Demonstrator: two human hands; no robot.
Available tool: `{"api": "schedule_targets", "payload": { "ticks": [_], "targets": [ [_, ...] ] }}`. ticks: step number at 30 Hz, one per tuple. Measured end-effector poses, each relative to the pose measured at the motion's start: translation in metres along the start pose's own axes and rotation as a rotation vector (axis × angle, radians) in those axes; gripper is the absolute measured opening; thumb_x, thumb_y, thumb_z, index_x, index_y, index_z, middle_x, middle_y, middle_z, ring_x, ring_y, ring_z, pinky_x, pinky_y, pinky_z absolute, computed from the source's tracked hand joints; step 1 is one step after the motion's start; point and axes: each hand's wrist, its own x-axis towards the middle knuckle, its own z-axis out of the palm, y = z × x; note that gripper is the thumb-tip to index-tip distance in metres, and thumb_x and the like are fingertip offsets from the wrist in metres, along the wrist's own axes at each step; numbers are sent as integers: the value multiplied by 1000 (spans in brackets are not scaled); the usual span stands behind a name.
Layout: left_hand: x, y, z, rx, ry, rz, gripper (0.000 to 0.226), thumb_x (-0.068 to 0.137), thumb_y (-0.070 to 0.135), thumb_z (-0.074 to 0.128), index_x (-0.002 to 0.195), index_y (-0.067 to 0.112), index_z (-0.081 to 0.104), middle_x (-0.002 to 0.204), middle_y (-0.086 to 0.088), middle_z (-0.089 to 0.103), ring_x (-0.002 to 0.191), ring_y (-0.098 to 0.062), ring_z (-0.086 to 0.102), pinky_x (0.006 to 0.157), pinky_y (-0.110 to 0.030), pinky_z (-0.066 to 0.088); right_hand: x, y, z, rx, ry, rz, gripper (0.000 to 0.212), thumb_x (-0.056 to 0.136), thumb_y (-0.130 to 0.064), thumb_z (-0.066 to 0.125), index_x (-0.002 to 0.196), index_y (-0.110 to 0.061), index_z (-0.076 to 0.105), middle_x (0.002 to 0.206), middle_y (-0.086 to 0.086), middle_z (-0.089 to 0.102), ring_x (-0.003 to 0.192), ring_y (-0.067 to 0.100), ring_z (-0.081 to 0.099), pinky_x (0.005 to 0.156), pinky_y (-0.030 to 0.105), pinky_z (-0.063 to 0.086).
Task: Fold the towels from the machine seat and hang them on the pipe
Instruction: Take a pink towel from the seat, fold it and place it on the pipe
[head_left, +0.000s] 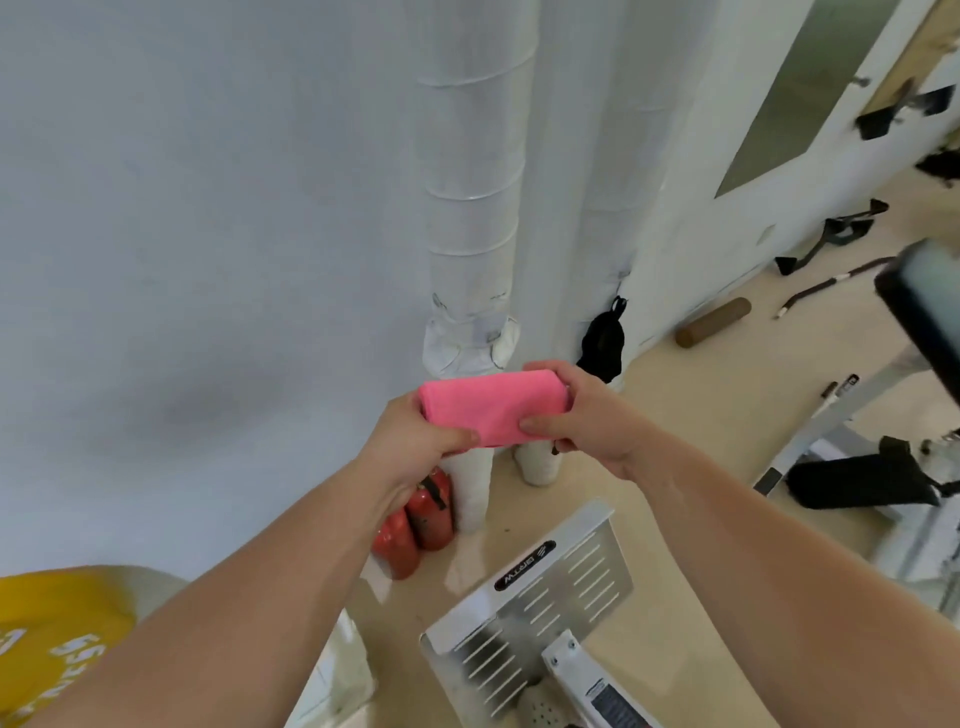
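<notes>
Towel (493, 408) folded small, my left hand (415, 441) and right hand (592, 415) pinching its ends; I'd keep edges aligned, then drape over the pipe (472, 208).

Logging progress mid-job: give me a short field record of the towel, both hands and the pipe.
towel: pink towel, folded into a compact block, held in the air
left hand: grips its left end
right hand: grips its right end
pipe: white wrapped pipe, upright behind the towel; towel not yet on it
nearby: red fire extinguishers beside the pipe
</notes>
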Motion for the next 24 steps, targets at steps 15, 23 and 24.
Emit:
{"api": "schedule_targets", "payload": {
  "ticks": [15,23,24],
  "targets": [
    [153,-29,56,-101,412,48,38,69,-8,84,95,16,71,90,-9,77,89,-30,75,82,-46,63,202,37,-58,-248,-140,-359,53,70,-6,87,113,-26,63,108,-7,67,94,9,62,78,26,56],
    [175,-51,62,-16,483,89,28,61,4,89,78,13,69,72,-16,70,69,-21,60,73,-57,58,231,63,-56,-252,-153,-445,48,64,-3,91,96,-23,62,100,-5,68,88,6,59,77,24,54],
    [176,-52,64,-9,487,80,27,63,2,88,77,13,69,70,-13,69,68,-21,60,71,-55,58,233,67,-55,-255,-152,-444,47,63,-3,92,96,-22,63,99,-4,68,88,7,59,77,25,54]
  ]
}}
